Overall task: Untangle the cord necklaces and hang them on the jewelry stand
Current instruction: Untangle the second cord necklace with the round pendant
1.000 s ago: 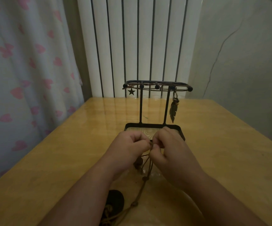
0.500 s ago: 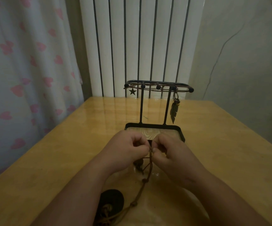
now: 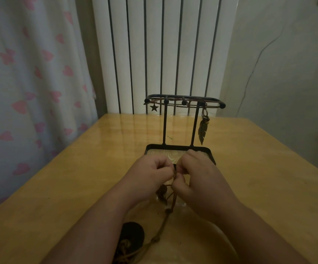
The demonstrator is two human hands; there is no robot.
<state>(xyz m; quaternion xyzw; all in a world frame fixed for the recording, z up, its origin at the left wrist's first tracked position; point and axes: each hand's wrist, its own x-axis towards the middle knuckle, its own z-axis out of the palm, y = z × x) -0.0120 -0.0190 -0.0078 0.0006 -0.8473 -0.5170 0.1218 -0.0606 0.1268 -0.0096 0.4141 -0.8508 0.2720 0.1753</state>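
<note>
A black metal jewelry stand [image 3: 185, 101] stands on the wooden table [image 3: 259, 178], with a tray base [image 3: 177, 149] in front. Cords lie along its top bar; a star charm [image 3: 154, 107] hangs at its left and a feather pendant [image 3: 202, 130] at its right. My left hand [image 3: 148, 174] and my right hand [image 3: 198, 176] meet in front of the tray, both pinching a brown cord necklace [image 3: 170, 204] at a knot. The cord trails down with beads toward a dark pendant [image 3: 133, 233] near the table's front edge.
A white ribbed radiator [image 3: 164, 54] stands behind the table. A curtain with pink hearts [image 3: 30, 92] hangs at the left, close to the table's left edge. A grey wall with a thin cable is at the right.
Both hands stay together on the cord's knot, with only small finger shifts. The view has tilted slightly.
</note>
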